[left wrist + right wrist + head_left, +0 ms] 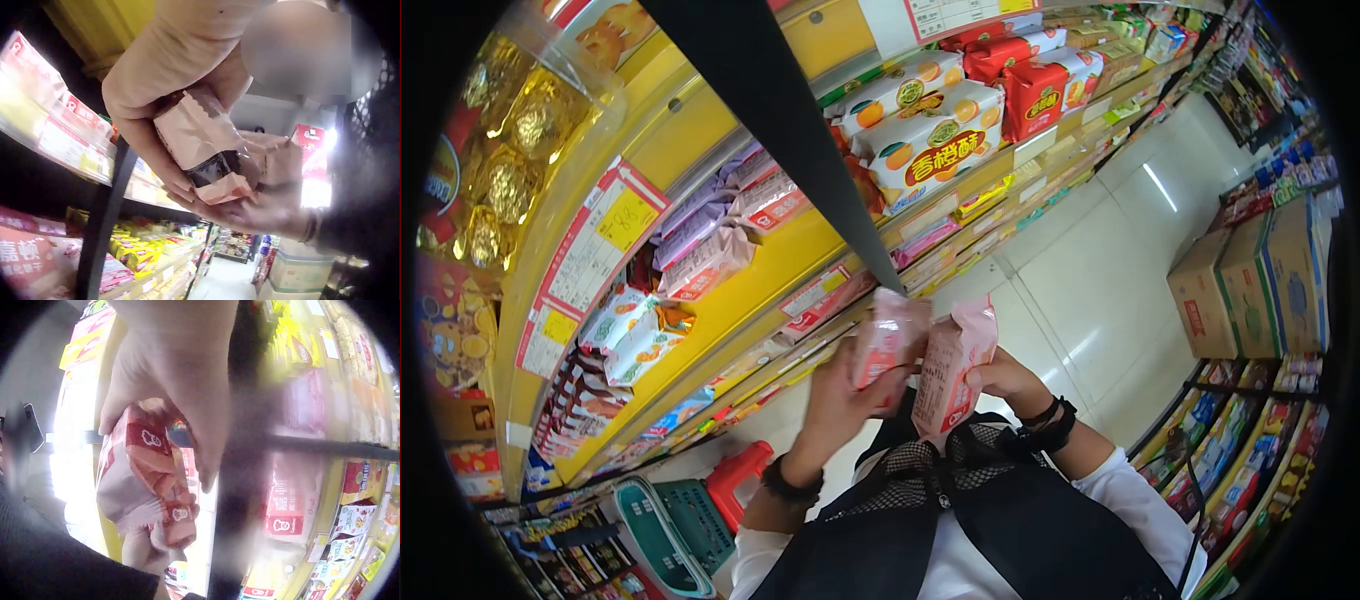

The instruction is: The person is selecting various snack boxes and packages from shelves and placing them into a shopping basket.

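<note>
In the head view I hold two pink snack packets in front of my chest. My left hand [852,392] grips the left pink packet [890,335] from below, fingers curled round it. My right hand [996,378] grips the right pink packet [953,368] by its side, and the two packets nearly touch. In the left wrist view the left hand [164,156] wraps the left packet [203,147], with the other hand [269,212] just beyond. In the right wrist view the right hand [181,381] closes over the top of the right packet [147,478].
Yellow shelves [750,290] stocked with snack packs run along my left, crossed by a black upright post [800,130]. A green basket [670,530] with a red handle sits low on the left. Stacked cardboard boxes [1245,285] stand across the white tiled aisle [1090,290].
</note>
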